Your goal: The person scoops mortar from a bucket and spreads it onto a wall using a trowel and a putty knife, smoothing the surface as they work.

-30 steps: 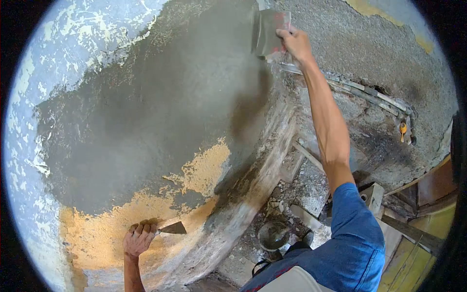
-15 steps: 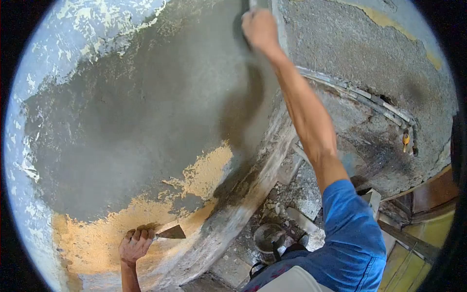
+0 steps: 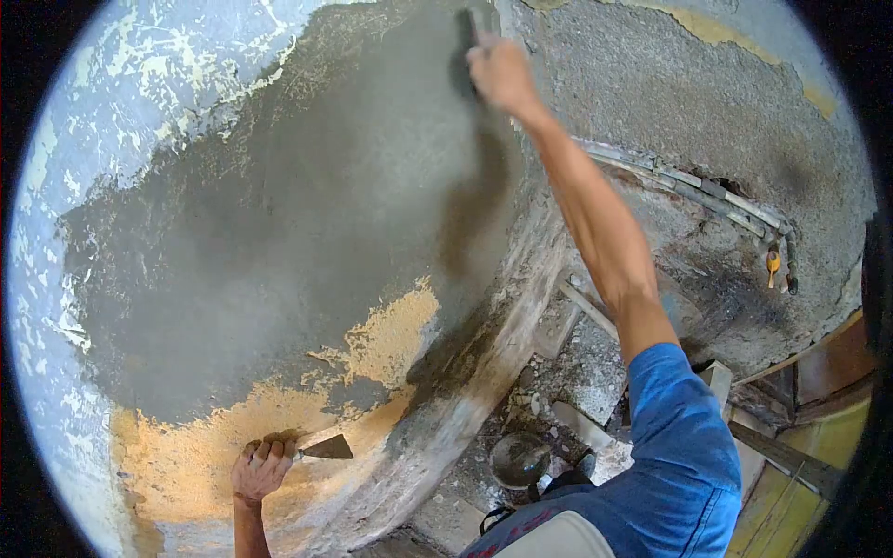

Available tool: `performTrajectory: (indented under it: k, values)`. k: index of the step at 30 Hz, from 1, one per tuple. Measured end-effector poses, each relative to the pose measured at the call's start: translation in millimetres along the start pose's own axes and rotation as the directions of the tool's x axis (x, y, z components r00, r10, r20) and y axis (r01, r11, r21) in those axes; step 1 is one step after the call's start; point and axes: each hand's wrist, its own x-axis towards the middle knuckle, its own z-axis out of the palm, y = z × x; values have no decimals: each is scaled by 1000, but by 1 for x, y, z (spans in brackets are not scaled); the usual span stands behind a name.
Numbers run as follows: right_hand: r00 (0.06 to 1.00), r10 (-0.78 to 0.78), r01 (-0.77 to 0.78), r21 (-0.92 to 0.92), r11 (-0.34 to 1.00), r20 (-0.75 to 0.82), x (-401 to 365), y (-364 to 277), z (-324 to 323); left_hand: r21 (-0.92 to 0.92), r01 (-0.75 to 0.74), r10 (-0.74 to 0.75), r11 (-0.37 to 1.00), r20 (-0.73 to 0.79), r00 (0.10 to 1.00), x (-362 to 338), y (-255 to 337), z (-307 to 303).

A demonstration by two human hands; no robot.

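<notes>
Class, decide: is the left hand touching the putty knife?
Touching: the head view shows the left hand gripping the putty knife, its fingers curled around it.

Head-worn view, forward and down

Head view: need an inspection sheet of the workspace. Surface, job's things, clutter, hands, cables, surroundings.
Surface: left wall flaking blue and white at the edge; broad grey coat; orange patch showing below it.
Job's things: scraper; flat tool, blurred, nearly edge-on.
Clutter: rubble and round container on the floor.
Hands: left hand, fingers closed on scraper; right hand gripping flat tool.
Cables: nothing seen.
Surroundings: rough right wall; pipes with a yellow fitting.
</notes>
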Motion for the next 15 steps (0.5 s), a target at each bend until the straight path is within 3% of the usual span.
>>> performTrajectory:
  k: [2, 6, 8, 9, 11, 12, 14, 15]
  values:
    - [991, -123, 115, 133, 984, 52, -36, -30, -24, -27, 7, -7, 1000, -17, 1000, 1, 0, 0]
    - [991, -133, 129, 276, 953, -2, -25, 23, -62, -38, 13, -13, 999, -14, 1000, 1, 2, 4]
    - [989, 147, -150, 187, 971, 28, 7, 51, -49, -13, 13, -13, 1000, 6, 1000, -1, 1, 2]
    - [990, 141, -144, 192, 971, 25, 18, 52, -32, -8, 19, -19, 1000, 6, 1000, 0, 2, 2]
    - [1000, 21, -22, -22, 1000, -15, 26, 41, 5, -16, 8, -8, 1000, 7, 1000, -3, 2, 2]
    - [1000, 17, -17, -19, 1000, -20, 21, 22, 1, -10, 13, -12, 1000, 4, 1000, -4, 0, 7]
    - [989, -146, 147, 203, 968, -21, -18, -10, -20, -17, 17, -17, 1000, -18, 1000, -11, 3, 13]
    - [996, 17, -60, 515, 855, 88, -42, -22, -47, -20, 26, -26, 999, -14, 1000, -8, 3, 7]
